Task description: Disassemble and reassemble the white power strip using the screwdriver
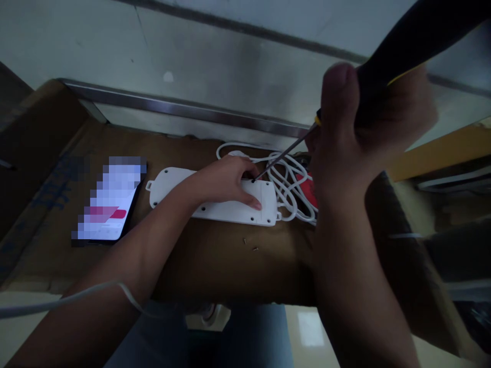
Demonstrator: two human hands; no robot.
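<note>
A white power strip (230,210) lies with its screw-holed underside up on brown cardboard. My left hand (226,179) grips it near its right end, thumb on the face and fingers at the far edge. My right hand (356,122) is closed around the black handle of a screwdriver (286,152). The slanting shaft runs down to a screw hole by the strip's far edge, between my left thumb and fingers. Two small screws (245,240) rest on the cardboard just in front of the strip. Whether a screw sits under the tip cannot be made out.
Coiled white cable (286,186) lies against the strip's right end, with something red partly under it. A lit phone (109,202) lies to the left. Cardboard sides (34,122) rise left and right, and a pale wall with a metal strip (172,108) stands behind.
</note>
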